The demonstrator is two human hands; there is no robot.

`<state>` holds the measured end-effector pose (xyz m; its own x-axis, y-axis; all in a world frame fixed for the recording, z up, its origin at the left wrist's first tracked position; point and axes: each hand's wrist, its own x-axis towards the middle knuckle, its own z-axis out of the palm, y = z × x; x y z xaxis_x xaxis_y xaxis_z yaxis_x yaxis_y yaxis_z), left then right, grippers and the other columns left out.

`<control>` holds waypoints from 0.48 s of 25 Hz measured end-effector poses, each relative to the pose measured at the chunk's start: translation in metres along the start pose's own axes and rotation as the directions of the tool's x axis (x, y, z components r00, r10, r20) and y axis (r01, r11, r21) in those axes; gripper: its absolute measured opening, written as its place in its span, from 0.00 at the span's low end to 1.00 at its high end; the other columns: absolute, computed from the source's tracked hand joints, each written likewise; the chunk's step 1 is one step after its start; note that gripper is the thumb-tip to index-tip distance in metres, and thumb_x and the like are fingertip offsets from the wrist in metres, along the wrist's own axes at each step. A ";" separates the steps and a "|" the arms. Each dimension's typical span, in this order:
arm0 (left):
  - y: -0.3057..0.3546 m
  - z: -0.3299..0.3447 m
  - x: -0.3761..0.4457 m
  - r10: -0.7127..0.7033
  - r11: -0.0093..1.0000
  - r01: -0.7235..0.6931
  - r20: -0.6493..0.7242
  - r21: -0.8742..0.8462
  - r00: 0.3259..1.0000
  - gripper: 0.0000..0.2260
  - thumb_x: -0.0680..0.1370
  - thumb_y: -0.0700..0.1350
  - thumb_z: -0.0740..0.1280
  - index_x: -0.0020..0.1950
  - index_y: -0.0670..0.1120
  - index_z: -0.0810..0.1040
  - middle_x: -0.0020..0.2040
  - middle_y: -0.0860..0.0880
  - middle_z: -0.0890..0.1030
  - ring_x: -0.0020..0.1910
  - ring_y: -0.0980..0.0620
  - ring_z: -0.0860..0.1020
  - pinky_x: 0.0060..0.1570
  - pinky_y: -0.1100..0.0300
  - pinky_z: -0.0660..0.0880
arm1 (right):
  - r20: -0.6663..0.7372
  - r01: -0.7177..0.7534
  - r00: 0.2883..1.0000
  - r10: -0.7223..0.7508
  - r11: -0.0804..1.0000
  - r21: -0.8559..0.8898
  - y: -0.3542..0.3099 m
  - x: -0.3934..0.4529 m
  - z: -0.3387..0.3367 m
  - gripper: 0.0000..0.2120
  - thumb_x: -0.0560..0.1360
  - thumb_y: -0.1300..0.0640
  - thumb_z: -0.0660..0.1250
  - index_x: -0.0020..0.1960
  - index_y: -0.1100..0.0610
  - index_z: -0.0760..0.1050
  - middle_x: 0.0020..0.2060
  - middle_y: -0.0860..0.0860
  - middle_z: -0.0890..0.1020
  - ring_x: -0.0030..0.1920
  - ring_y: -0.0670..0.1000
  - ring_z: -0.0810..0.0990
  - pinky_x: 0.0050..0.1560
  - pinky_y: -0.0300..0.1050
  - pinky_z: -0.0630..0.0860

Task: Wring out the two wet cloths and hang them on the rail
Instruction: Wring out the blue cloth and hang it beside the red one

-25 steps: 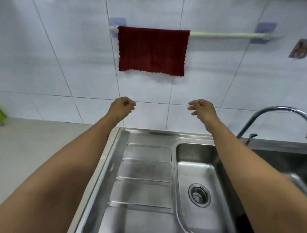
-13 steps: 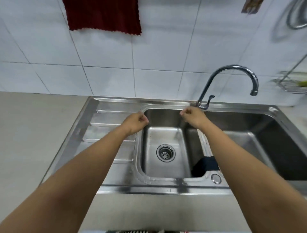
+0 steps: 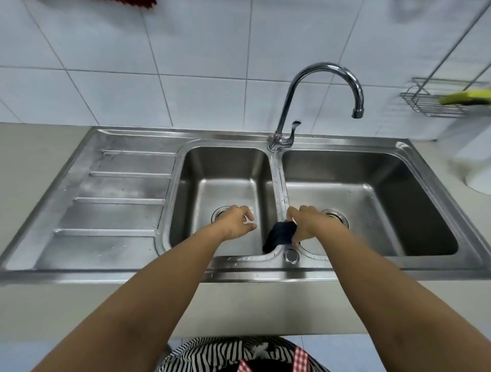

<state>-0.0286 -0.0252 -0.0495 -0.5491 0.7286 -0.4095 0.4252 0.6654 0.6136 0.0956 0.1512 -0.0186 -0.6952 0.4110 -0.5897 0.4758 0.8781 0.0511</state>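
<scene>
My right fingers (image 3: 297,239) are gripping the dark cloth (image 3: 279,236) on the sink (image 3: 279,172) divider, tap (image 3: 318,87) arching above; left fingers (image 3: 248,216) are hanging loose, empty.

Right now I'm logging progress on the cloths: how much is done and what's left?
One looks done: a red cloth hangs at the top edge, though the rail itself is out of view. In hand: the right hand grips the dark cloth draped over the sink divider, the left hand open beside it. Left: wringing it and hanging it.
</scene>
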 end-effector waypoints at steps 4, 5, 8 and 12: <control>0.021 0.015 0.002 0.008 0.999 -0.009 0.029 0.036 1.000 0.13 0.76 0.52 0.69 0.58 0.50 0.76 0.58 0.47 0.74 0.56 0.48 0.75 0.60 0.53 0.72 | -0.251 0.136 0.956 -0.153 0.987 -0.086 0.005 0.005 0.016 0.17 0.72 0.50 0.66 0.58 0.53 0.73 0.58 0.54 0.72 0.61 0.57 0.68 0.58 0.52 0.66; 0.026 0.016 0.002 0.018 0.998 -0.020 0.038 0.052 0.999 0.14 0.76 0.52 0.69 0.60 0.51 0.75 0.60 0.47 0.74 0.57 0.47 0.75 0.61 0.53 0.72 | -0.284 0.159 0.941 -0.181 0.982 -0.098 0.004 0.005 0.016 0.15 0.72 0.50 0.65 0.57 0.54 0.74 0.57 0.54 0.73 0.60 0.57 0.69 0.57 0.52 0.66; 0.037 0.012 0.007 0.052 0.995 -0.053 0.021 0.088 0.998 0.22 0.75 0.52 0.70 0.68 0.52 0.71 0.64 0.45 0.73 0.62 0.45 0.72 0.64 0.53 0.69 | -0.381 0.257 0.895 -0.233 0.966 0.012 -0.003 0.004 0.001 0.12 0.72 0.51 0.65 0.54 0.54 0.73 0.52 0.54 0.77 0.55 0.57 0.75 0.51 0.50 0.68; 0.046 -0.013 0.019 0.091 0.995 -0.088 -0.104 0.038 0.990 0.27 0.71 0.56 0.70 0.69 0.55 0.70 0.65 0.44 0.74 0.66 0.42 0.70 0.65 0.46 0.68 | -0.514 0.374 0.837 -0.190 0.883 0.283 -0.017 0.000 -0.050 0.08 0.71 0.56 0.66 0.50 0.52 0.74 0.46 0.52 0.82 0.47 0.56 0.78 0.43 0.46 0.71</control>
<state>-0.0288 0.0167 -0.0203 -0.5799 0.7653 -0.2793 0.4989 0.6046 0.6209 0.0602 0.1488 0.0208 -0.9489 0.3029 -0.0887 0.3123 0.8601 -0.4034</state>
